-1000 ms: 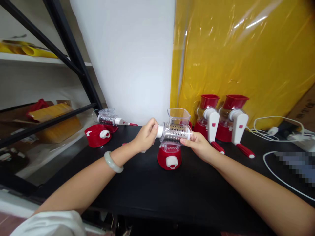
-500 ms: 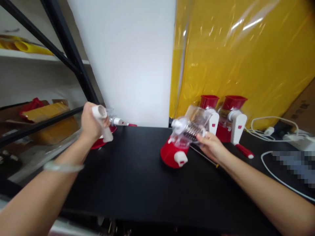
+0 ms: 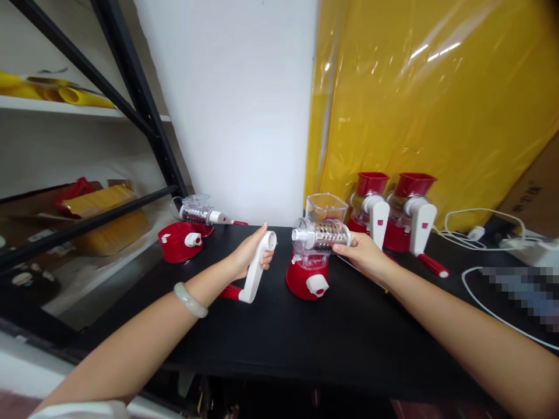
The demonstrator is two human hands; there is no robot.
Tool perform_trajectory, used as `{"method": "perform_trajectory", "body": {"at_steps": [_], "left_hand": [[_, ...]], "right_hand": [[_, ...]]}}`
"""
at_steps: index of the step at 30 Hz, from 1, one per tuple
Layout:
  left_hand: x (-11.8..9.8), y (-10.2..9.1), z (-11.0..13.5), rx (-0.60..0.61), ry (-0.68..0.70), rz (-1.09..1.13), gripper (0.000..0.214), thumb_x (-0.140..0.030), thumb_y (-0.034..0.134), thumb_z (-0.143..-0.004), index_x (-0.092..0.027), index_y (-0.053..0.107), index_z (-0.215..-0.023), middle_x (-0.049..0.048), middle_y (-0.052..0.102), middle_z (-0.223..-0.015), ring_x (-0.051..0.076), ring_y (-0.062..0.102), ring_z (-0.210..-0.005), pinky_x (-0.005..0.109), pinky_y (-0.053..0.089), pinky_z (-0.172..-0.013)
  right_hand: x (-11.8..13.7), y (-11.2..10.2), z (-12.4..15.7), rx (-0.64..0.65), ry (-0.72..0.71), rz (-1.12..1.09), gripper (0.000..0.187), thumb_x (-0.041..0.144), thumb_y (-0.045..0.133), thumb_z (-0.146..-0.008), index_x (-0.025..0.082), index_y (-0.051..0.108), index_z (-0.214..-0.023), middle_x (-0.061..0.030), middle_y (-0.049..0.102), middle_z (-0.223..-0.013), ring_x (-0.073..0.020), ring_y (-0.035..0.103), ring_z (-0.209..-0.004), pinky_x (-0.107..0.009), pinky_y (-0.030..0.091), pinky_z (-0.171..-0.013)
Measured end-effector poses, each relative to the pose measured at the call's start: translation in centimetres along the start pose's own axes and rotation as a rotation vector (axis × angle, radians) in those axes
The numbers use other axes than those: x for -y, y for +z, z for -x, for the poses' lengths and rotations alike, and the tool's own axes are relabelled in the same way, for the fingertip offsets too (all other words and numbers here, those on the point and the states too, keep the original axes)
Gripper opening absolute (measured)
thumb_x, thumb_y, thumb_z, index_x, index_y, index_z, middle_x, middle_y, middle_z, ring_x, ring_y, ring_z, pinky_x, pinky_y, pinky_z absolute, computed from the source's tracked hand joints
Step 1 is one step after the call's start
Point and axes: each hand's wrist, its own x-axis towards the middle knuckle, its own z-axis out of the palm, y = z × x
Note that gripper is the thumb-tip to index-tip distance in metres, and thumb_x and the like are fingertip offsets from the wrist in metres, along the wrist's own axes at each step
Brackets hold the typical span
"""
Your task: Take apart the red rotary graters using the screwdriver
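Since the earlier frame, our left hand (image 3: 250, 257) has brought the white crank (image 3: 254, 274) back beside the grater (image 3: 307, 280), which now stands upright at mid-table (image 3: 262, 349). Our left fingers curl around the crank's arm, leaving its round socket uncovered. Our right hand (image 3: 365, 254) pinches the drum's (image 3: 329, 234) outer end, thumb in front, other fingers mostly hidden, probably steadying the grater.
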Motion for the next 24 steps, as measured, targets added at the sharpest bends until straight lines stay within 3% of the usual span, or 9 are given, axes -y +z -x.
{"method": "perform_trajectory", "body": {"at_steps": [6,19,24], "left_hand": [[0.8,1.2,-0.4,-0.029,0.002,0.044,0.053,-0.069,0.054,-0.079,-0.019,0.044,-0.068,-0.0062,0.035,-0.05,0.006,0.033,-0.039,0.019,0.031,-0.04],[3.1,0.1,-2.3,-0.228,0.038,-0.234,0.05,-0.054,0.073,-0.073,-0.021,0.037,-0.087,-0.0083,0.048,-0.062,0.007,0.048,-0.049,0.022,0.046,-0.051],[3.1,-0.7,-2.7,-0.241,0.11,-0.493,0.049,-0.059,0.069,-0.071,-0.017,0.05,-0.087,0.0027,0.061,-0.079,0.017,0.062,-0.071,0.031,0.052,-0.068]], "right_hand": [[0.7,-0.4,0.6,-0.107,0.039,-0.106,0.043,0.059,0.071,-0.073,0.018,0.076,-0.085,-0.0084,0.076,-0.089,-0.026,0.066,-0.1,-0.044,0.045,-0.098],[1.4,-4.1,3.4,-0.281,0.044,-0.085,0.033,0.051,0.071,-0.077,0.018,0.074,-0.078,-0.007,0.074,-0.079,-0.0249,0.067,-0.089,-0.04,0.05,-0.087],[2.5,-6.4,5.3,-0.369,0.036,0.035,0.032,0.051,0.069,-0.078,0.02,0.073,-0.081,-0.0052,0.071,-0.071,-0.0235,0.067,-0.076,-0.037,0.054,-0.075]]}}
